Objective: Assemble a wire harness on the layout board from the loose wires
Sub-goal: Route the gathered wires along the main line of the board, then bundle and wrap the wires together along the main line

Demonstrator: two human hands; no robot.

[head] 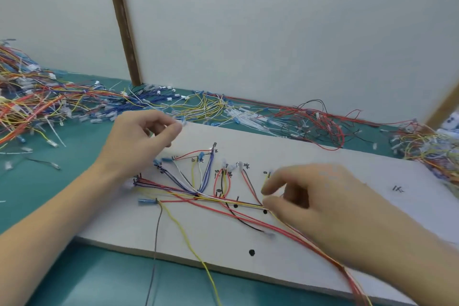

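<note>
Harness (198, 194) partly laid on layout board (323, 164), mid-table near front edge: blue, white, red, yellow branches fan up to handwritten marks, trunk runs toward board's right end. Right hand (310, 196) pinches yellow wire (267, 180) at trunk's right part, fingers curled. Left hand (141, 136) curled above board's left part, pinch at fingertips; what it holds, can't tell. Judged approx half done: right-end marks bare, grey + yellow tails hang over front edge. Loose wires (49, 102) piled along table's back edge and left side.

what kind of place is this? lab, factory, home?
Likely a wire harness assembly bench in a workshop or small factory: a hand-marked layout board with routed wires, heaps of loose terminated wires on a green table, white partition panels behind.
</note>
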